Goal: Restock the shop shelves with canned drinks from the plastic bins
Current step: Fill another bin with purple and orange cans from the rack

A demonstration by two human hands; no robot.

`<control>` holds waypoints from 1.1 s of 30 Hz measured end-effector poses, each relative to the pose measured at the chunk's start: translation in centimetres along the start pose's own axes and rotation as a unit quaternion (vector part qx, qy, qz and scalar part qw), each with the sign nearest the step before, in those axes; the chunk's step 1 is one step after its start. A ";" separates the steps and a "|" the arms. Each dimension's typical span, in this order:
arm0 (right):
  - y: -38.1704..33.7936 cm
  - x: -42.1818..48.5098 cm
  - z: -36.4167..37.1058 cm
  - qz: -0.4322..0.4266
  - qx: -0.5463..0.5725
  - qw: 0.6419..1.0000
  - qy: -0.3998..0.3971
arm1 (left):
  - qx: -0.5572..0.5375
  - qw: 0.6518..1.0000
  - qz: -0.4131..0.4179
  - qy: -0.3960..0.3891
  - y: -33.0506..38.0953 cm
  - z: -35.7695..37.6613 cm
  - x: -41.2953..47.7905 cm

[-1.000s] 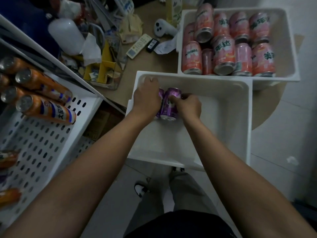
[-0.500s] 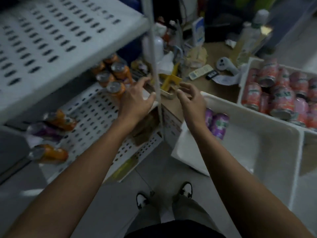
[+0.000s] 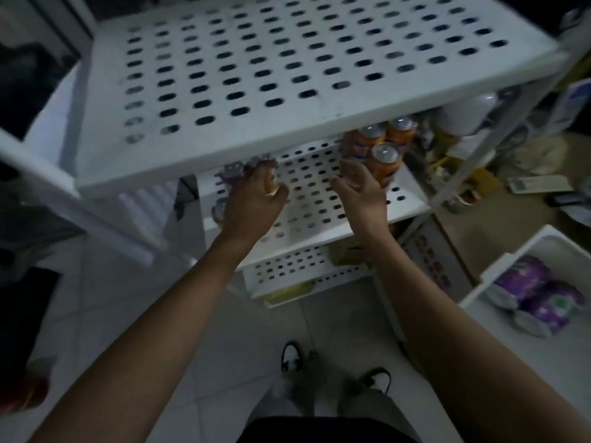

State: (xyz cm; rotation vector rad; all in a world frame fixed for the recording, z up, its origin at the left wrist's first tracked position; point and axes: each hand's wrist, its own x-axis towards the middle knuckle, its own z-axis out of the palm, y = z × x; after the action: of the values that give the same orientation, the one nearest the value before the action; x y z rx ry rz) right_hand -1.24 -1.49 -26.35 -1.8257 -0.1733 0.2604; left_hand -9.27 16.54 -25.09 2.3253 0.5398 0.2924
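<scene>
the right hand (image 3: pixel 358 190) hangs over the middle shelf (image 3: pixel 307 193), fingers straight and apart, palm turned inward, nothing in it; the left hand (image 3: pixel 252 199) is level with it at its nine o'clock, back to the camera, fingertips up against a cluster of grey-topped cans (image 3: pixel 232 171) tucked under the lip of the top shelf (image 3: pixel 281 59); whether those fingers are closed round one of them cannot be told, since the hand covers the contact and the picture blurs there; at one o'clock from the right hand, just beside its fingertips, a group of orange cans (image 3: pixel 385 155) stands upright at the back right of the shelf; between the two groups bare perforated board shows, so there looks to be room for more; out at four o'clock in the frame, well apart from both hands, the white bin (image 3: pixel 511 255) has purple cans (image 3: pixel 537 295) lying on their sides in its near corner; by the look of it the job is partway; some drinks are shelved, there is stock in the bin, and neither hand plainly carries a can across; what is left, most likely, is fetching the purple ones and filling that gap; at six o'clock from the hands sits the bottom shelf (image 3: pixel 303 270), and below it the person's shoes (image 3: pixel 291 356) on the tiled floor
</scene>
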 end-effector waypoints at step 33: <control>3.9 9.9 17.9 0.008 -0.004 0.994 -0.112 | 0.078 0.993 -0.087 0.010 -9.5 -2.8 1.3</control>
State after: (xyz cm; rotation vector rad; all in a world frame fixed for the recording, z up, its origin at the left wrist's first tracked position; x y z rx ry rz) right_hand 3.44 16.60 -35.53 -1.8038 -0.3169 0.4757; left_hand -11.95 25.01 -29.69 2.4068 0.7954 0.1971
